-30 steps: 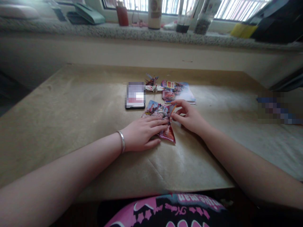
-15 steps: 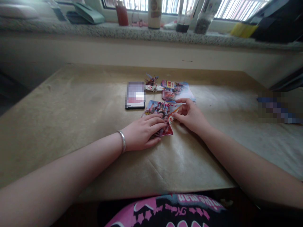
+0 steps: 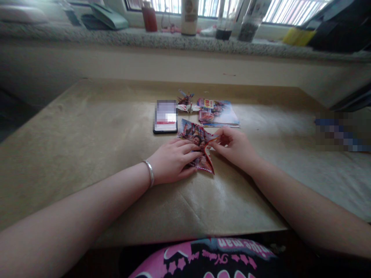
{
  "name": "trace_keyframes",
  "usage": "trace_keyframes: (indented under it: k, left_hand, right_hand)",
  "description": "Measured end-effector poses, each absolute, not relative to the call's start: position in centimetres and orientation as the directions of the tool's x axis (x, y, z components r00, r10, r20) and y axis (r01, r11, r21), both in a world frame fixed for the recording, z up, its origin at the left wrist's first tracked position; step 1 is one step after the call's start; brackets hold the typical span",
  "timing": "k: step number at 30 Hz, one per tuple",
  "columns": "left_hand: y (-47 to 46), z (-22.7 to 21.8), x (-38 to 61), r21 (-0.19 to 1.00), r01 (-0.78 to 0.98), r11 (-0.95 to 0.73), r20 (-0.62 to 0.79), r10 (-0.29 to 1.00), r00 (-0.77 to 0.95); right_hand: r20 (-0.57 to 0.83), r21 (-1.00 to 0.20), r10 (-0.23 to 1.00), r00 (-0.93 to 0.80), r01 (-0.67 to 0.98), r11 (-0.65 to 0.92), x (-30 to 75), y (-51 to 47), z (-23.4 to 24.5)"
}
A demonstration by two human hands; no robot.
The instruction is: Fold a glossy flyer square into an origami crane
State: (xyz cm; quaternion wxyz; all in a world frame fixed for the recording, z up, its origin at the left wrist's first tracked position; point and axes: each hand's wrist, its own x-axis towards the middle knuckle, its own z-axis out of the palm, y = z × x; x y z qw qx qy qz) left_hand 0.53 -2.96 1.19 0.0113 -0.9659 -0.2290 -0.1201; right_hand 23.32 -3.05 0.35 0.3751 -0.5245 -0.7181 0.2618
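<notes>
A colourful printed paper leaflet (image 3: 189, 130) with pictures of people lies on the table in front of me. My left hand (image 3: 175, 160) rests flat on its left part, fingers stretched out, with a silver bracelet at the wrist. At the leaflet's right edge, my right hand (image 3: 233, 146) pinches the paper between thumb and fingers. That edge is lifted and curled, showing a white and red underside. Just beyond lies a stack of similar leaflets (image 3: 224, 112). Left of the stack is a small folded paper piece (image 3: 187, 104) with pointed ends.
A phone (image 3: 165, 116) with a lit, blurred screen lies left of the papers. A pixelated bluish item (image 3: 342, 133) is at the table's right side. Bottles and jars, including a red bottle (image 3: 149, 18), stand on the stone windowsill (image 3: 116, 38) behind the table (image 3: 87, 135).
My right hand has drawn down slightly, away from the stack, bringing the leaflet's upper right corner with it. The leaflet is now more bent and curled. My left hand has stayed nearly still.
</notes>
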Motion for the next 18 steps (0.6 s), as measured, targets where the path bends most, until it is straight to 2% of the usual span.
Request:
trace_keyframes:
  k: [3,11,18]
  left_hand:
    - [-3.07,1.34,0.53,-0.023,0.451,-0.892,0.277,0.428,0.861]
    - [-2.92,1.48,0.26,-0.133,0.433,-0.892,0.371,0.36,0.856]
    - [-2.72,1.78,0.22,-0.102,0.46,-0.882,0.329,0.407,0.852]
  right_hand:
    - [0.276,-0.769,0.946,-0.171,0.551,0.325,23.41,-3.19,0.43]
    - [0.22,-0.866,0.959,-0.178,0.417,0.276,23.8,-3.05,-0.14]
    - [0.229,-0.865,0.961,-0.158,0.42,0.275,23.57,-3.24,0.02]
